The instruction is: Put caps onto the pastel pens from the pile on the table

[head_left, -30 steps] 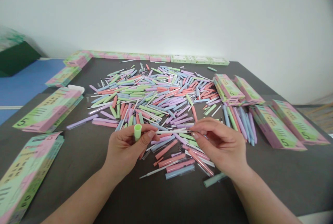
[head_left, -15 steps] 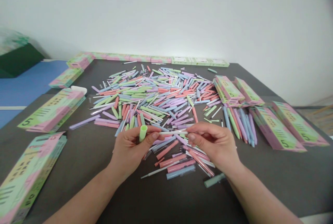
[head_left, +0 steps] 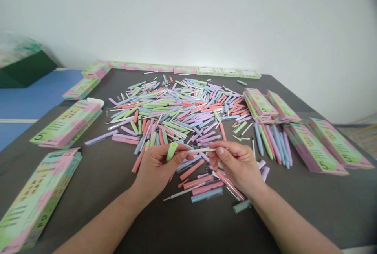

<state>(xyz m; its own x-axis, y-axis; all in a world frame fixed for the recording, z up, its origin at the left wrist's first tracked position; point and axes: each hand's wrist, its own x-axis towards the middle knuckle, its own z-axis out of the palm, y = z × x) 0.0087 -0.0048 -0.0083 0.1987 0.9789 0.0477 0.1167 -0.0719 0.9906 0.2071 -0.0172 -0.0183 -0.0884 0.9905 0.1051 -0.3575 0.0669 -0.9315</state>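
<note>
My left hand (head_left: 159, 169) is closed, with a light green pen barrel (head_left: 171, 151) tucked between its fingers, the round end up. Its thumb and forefinger also pinch one end of a thin white pen refill (head_left: 203, 150). Opposite it, my right hand (head_left: 237, 163) is closed in a pinch on the refill's other end. The refill lies level between the two hands, its ends hidden by the fingertips. Below the hands are loose pen parts: red barrels (head_left: 203, 181), a blue barrel (head_left: 207, 195) and another white refill (head_left: 184, 194).
A wide heap of pastel pen parts (head_left: 176, 108) covers the middle of the dark table (head_left: 165, 230). Assembled-looking pens (head_left: 275, 144) lie in a row at right, beside printed boxes (head_left: 316, 148). More boxes (head_left: 69, 122) stand at left and along the back edge.
Both hands keep hold of the refill; the right fingers now sit farther over its end. The green barrel has tilted slightly rightward. The whole view has shifted a little.
</note>
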